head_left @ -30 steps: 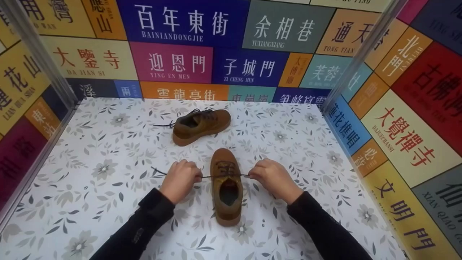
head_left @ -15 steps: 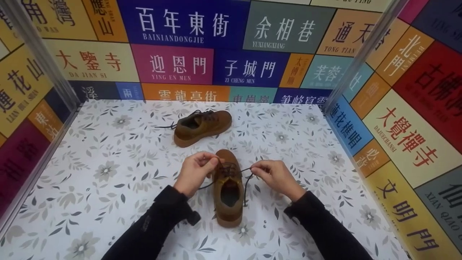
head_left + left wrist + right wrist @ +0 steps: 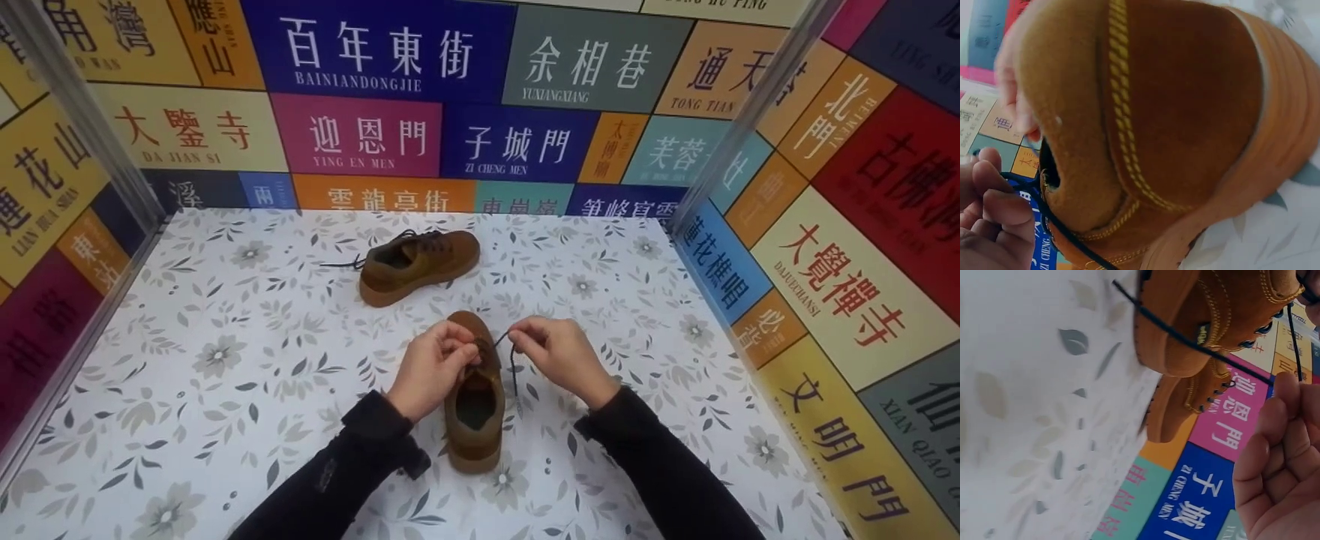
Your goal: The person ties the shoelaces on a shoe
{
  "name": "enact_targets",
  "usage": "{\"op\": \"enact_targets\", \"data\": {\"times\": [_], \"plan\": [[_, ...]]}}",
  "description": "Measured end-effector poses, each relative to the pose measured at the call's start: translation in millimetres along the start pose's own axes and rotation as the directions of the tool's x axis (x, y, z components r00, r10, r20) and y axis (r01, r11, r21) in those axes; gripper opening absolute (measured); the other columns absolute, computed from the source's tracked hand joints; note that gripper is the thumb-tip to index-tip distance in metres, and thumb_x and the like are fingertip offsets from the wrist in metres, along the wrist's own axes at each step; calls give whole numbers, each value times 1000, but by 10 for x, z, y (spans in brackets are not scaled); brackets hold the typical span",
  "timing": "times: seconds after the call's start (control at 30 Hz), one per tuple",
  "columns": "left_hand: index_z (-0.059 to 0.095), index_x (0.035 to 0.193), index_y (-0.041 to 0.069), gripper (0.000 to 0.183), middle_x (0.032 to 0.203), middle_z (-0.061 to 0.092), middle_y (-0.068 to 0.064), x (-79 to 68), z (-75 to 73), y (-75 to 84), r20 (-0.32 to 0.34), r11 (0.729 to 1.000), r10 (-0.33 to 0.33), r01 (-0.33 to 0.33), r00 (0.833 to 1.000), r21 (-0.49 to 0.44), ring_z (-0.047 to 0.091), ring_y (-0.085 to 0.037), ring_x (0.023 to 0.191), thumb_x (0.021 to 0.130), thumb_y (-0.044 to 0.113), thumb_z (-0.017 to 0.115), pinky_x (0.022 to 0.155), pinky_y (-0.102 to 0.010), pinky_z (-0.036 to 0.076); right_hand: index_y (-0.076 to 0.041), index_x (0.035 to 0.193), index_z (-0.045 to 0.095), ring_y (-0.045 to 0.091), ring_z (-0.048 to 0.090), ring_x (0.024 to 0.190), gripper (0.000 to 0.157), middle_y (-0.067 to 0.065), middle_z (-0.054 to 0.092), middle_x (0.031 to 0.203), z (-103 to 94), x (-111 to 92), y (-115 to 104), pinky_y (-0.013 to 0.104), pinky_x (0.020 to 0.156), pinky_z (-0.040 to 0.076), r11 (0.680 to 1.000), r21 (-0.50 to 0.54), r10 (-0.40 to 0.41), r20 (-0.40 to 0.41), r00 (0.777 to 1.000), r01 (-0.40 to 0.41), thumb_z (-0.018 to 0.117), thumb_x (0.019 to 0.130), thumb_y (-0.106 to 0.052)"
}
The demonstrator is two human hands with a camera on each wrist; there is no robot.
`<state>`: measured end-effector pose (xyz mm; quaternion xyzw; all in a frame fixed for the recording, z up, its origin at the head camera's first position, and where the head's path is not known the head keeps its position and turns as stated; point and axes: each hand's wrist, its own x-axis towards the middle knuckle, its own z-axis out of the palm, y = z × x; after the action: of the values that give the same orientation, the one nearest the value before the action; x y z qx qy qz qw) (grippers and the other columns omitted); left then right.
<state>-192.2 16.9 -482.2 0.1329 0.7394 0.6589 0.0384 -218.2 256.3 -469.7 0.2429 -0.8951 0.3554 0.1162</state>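
Note:
A brown shoe (image 3: 474, 442) stands on the table with its toe pointing away, between my two hands. My left hand (image 3: 433, 367) is over its lacing and pinches a dark shoelace (image 3: 1069, 233) between thumb and fingers. Right of the shoe, my right hand (image 3: 559, 352) pinches another part of the dark lace (image 3: 1196, 346) between thumb and forefinger. From these fingers the loose end hangs down beside the shoe. My left hand hides part of the eyelets in the head view.
A second brown shoe (image 3: 420, 266) sits farther back, toe to the right, its lace trailing left. Leaf-patterned white covering (image 3: 247, 390) lies over the table. Colourful lettered panels (image 3: 375, 52) enclose the back and sides, with clear corner strips (image 3: 731, 135).
The lace was pulled taut sideways across the shoe a second ago. Since then my left hand has moved right, over the lacing, and my right hand has risen slightly, still holding lace.

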Motion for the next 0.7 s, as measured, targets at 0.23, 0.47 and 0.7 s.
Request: {"op": "enact_targets", "data": {"times": [0.23, 0.47, 0.7], "plan": [[64, 100, 3, 8, 84, 76, -21, -38, 22, -23, -3, 997, 57, -57, 998, 54, 57, -11, 57, 101, 6, 72, 53, -23, 48, -10, 136, 73, 21, 71, 125, 29, 8, 76, 134, 111, 126, -230, 32, 103, 58, 957, 258, -161, 89, 983, 133, 61, 109, -13], [64, 99, 3, 10, 82, 75, -21, -44, 13, -25, -13, 994, 85, -84, 996, 76, 58, -10, 58, 101, 8, 73, 54, -22, 48, -9, 115, 83, 7, 74, 91, 19, 5, 83, 108, 143, 34, -258, 23, 80, 60, 950, 311, -34, 148, 988, -14, 78, 99, -19], [75, 111, 8, 15, 94, 79, -13, 16, -122, -64, -64, 972, 143, -127, 988, 197, 71, -21, 69, 107, 19, 66, 61, -30, 57, -11, 100, 84, 6, 71, 78, 12, 4, 83, 92, 182, 38, -280, 20, 71, 57, 968, 247, 32, 85, 996, -52, 79, 98, -21]]}}
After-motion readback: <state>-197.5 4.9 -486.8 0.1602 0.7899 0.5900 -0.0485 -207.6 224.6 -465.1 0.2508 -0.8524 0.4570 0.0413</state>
